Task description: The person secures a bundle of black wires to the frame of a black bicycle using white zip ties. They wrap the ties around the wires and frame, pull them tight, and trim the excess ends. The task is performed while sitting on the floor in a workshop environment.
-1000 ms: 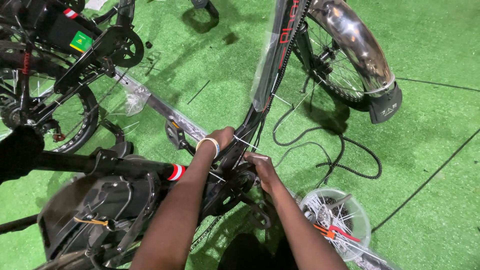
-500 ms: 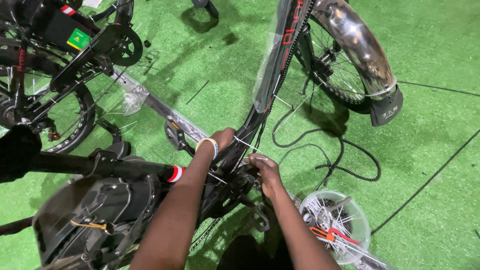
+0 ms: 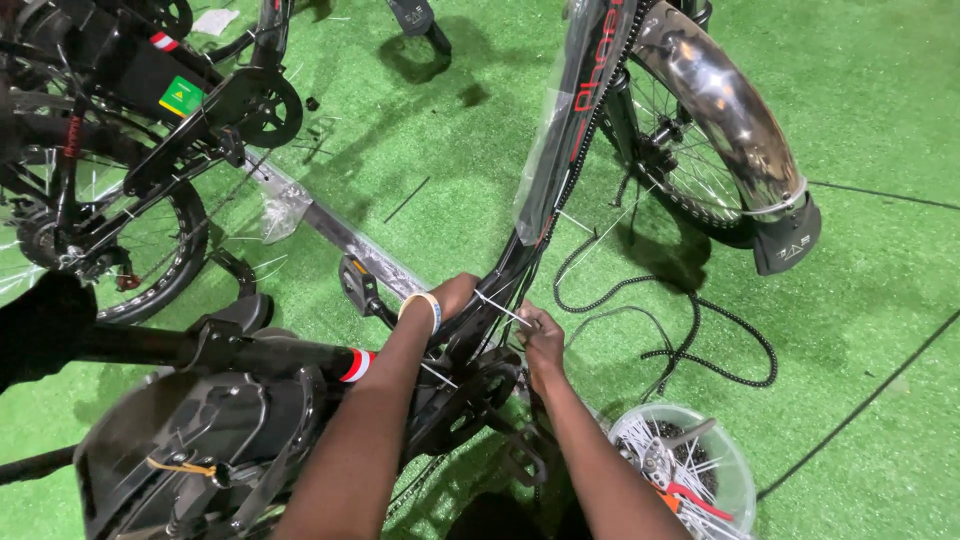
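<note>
My left hand [image 3: 452, 296], with a pale wristband, grips the black bicycle frame tube [image 3: 545, 215] low down, where cables run along it. My right hand [image 3: 541, 334] pinches the tail of a white zip tie [image 3: 497, 307] that stretches from the frame toward my fingers. The frame is partly wrapped in clear plastic. Below my hands sits the black chainring and crank [image 3: 465, 400]. The front wheel with its shiny mudguard [image 3: 720, 110] stands beyond the frame.
A clear round tub [image 3: 735, 470] with zip ties and red-handled cutters sits at my right on the green turf [image 3: 880, 140]. A black coiled cable [image 3: 700, 350] loops on the floor. Another black bicycle [image 3: 140, 130] lies at the left. A pedal [image 3: 357, 284] sticks out near my left hand.
My right hand has shifted slightly down and right, drawing the zip tie tail out from the frame. My left hand keeps its grip on the tube.
</note>
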